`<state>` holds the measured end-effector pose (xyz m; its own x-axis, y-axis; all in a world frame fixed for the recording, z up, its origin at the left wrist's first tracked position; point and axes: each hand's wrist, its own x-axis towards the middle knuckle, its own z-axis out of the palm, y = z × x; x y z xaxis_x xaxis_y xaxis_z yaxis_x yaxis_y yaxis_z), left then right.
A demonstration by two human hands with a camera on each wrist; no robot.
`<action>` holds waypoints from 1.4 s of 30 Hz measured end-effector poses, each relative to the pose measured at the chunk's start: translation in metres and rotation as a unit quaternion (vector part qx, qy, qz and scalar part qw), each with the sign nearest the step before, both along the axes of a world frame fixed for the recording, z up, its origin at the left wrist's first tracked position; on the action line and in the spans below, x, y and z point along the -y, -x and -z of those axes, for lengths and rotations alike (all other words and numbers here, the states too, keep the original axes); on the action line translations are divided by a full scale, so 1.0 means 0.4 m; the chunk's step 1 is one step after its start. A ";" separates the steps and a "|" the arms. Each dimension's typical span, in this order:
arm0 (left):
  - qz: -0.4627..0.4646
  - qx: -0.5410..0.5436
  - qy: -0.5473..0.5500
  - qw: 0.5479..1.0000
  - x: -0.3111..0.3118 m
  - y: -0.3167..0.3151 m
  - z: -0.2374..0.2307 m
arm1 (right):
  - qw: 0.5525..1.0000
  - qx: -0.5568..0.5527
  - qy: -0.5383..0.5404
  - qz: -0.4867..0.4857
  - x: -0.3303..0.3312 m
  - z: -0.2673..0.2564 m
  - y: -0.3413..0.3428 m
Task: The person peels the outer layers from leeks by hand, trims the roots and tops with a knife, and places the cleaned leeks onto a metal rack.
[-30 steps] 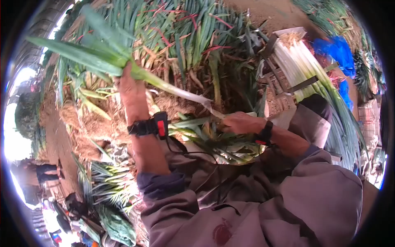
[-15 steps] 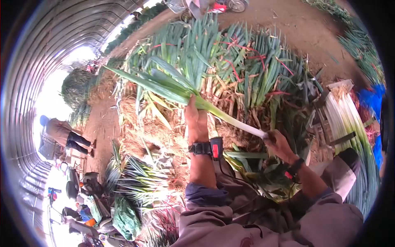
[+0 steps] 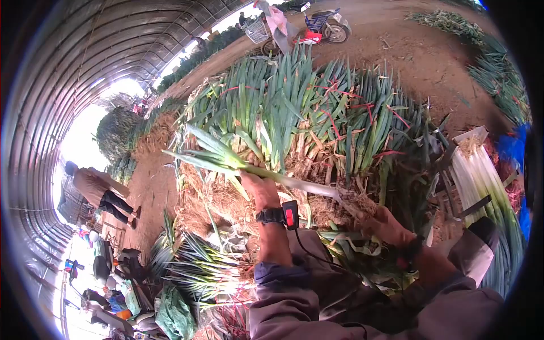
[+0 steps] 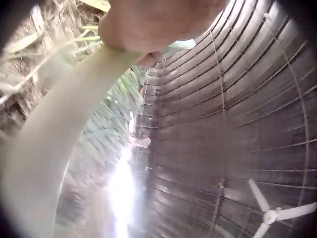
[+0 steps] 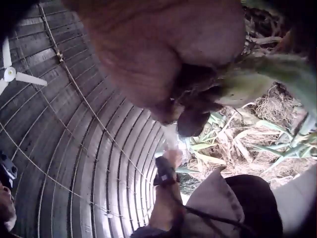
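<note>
My left hand (image 3: 260, 186) grips a large green onion (image 3: 303, 184) just below where its leaves fan out. The pale shaft (image 4: 59, 119) runs out from under the left hand in the left wrist view. Its leaves point to the left and its root end to the right. Close to the root end, a pale strip of outer leaf (image 3: 355, 206) trails toward my right hand (image 3: 390, 226). In the right wrist view the curled fingers of the right hand (image 5: 193, 54) pinch a leafy piece (image 5: 252, 84), partly hidden by the hand.
Upright bundles of green onions (image 3: 272, 107) with red ties stand ahead, roots low. Trimmed white stalks (image 3: 479, 181) lie in a rack at right. More green onions (image 3: 204, 266) lie at lower left. A person (image 3: 102, 190) stands at left; a motorbike (image 3: 326, 28) is at the back.
The head view has swung left and up, showing more of the tunnel. The right hand has drawn away from the root end, with the pale strip stretched between; the left hand keeps its grip.
</note>
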<state>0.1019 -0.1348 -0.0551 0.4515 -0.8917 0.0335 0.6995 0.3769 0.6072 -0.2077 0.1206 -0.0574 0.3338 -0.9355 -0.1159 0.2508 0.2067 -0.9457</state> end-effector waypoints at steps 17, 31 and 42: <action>-0.010 0.531 -0.168 0.831 -0.097 0.126 0.095 | 0.927 -0.363 0.044 0.085 -0.235 -0.132 0.025; -0.051 0.577 -0.231 0.782 0.043 -0.049 0.251 | 0.899 -0.419 0.000 0.129 -0.415 -0.135 0.114; 0.104 0.016 0.065 0.992 -0.038 0.081 -0.071 | 0.718 -0.579 0.318 0.221 0.000 0.147 0.284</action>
<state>0.0693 -0.1195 -0.0268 0.2553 -0.9526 0.1652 0.7513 0.3030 0.5863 -0.3213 0.1206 -0.1163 0.0127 -0.9068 0.4214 -0.8706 -0.2174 -0.4414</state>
